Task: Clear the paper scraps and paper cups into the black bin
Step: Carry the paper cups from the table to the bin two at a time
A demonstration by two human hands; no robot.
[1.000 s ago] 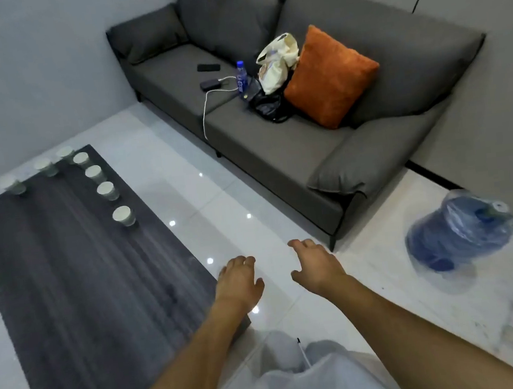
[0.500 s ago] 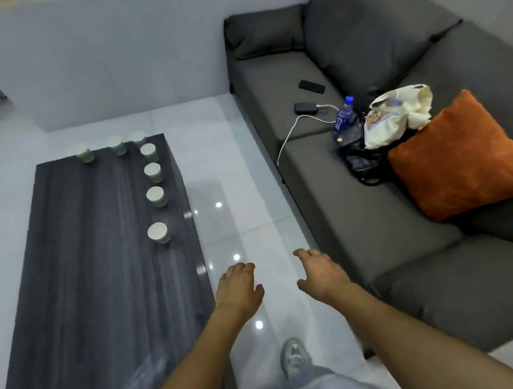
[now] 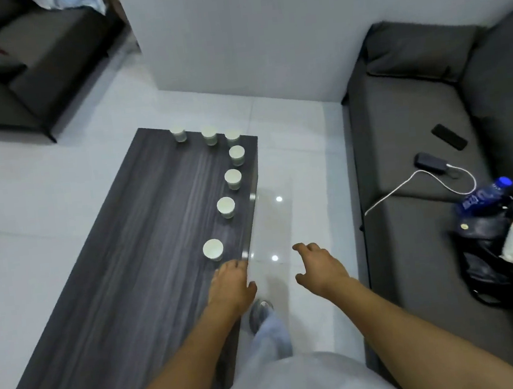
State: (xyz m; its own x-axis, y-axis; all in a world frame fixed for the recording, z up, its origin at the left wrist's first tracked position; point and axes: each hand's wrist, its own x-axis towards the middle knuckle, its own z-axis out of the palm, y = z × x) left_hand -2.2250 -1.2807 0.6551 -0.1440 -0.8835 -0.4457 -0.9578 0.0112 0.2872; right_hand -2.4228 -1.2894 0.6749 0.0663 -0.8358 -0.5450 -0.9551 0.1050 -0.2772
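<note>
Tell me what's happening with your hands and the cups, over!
Left hand open, right hand open, both empty. Seven white paper cups untouched on dark wood-grain table; nearest just ahead of left hand. No black bin in view.

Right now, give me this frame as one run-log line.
phase: approaching table | left hand: open, empty, over table edge | right hand: open, empty, over floor | paper cups: seven on table, untouched | black bin: not in view
</note>
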